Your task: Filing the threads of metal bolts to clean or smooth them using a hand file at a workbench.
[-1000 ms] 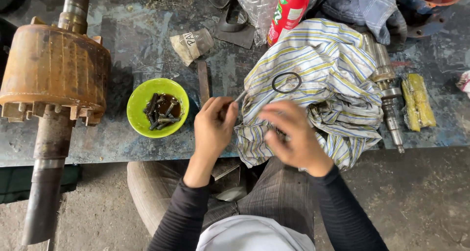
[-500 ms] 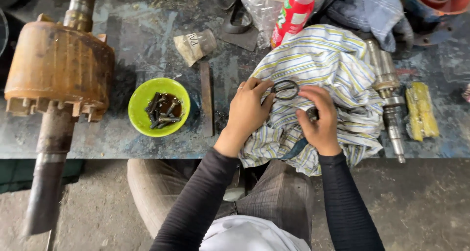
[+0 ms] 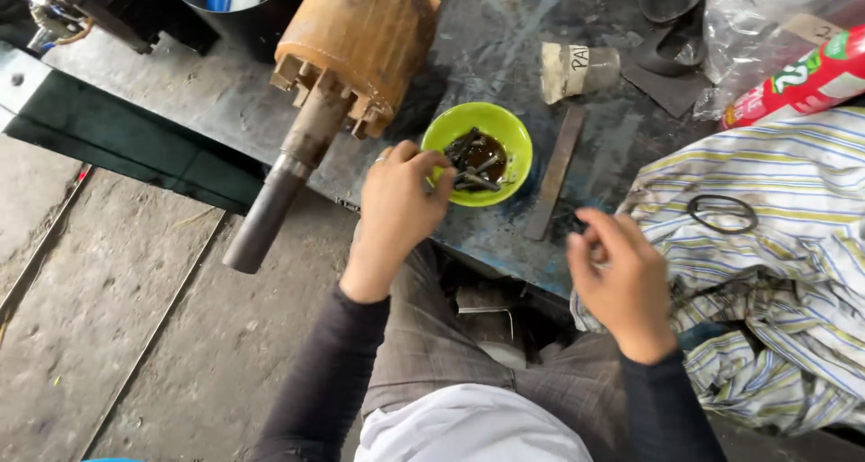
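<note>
My left hand (image 3: pixel 396 201) reaches over the near rim of a lime-green bowl (image 3: pixel 509 128), its fingertips down among the dark oily bolts (image 3: pixel 473 160) inside. Whether it grips one is hidden. My right hand (image 3: pixel 622 277) hovers at the bench's front edge beside a striped cloth (image 3: pixel 793 273), fingers drawn into a pinch; I cannot see whether anything is between them. A thin black ring (image 3: pixel 723 213) lies on the cloth, to the right of that hand.
A large rusty rotor (image 3: pixel 356 38) with its shaft (image 3: pixel 270 210) sticking out over the bench edge lies left of the bowl. A flat metal bar (image 3: pixel 554 173), a small taped jar (image 3: pixel 577 70), a red bottle (image 3: pixel 802 83) and a black bucket (image 3: pixel 225 2) sit around.
Both hands have left the ring on the cloth. My left hand moved left to the green bowl, my right hand drew back toward the bench edge. The view swung left.
</note>
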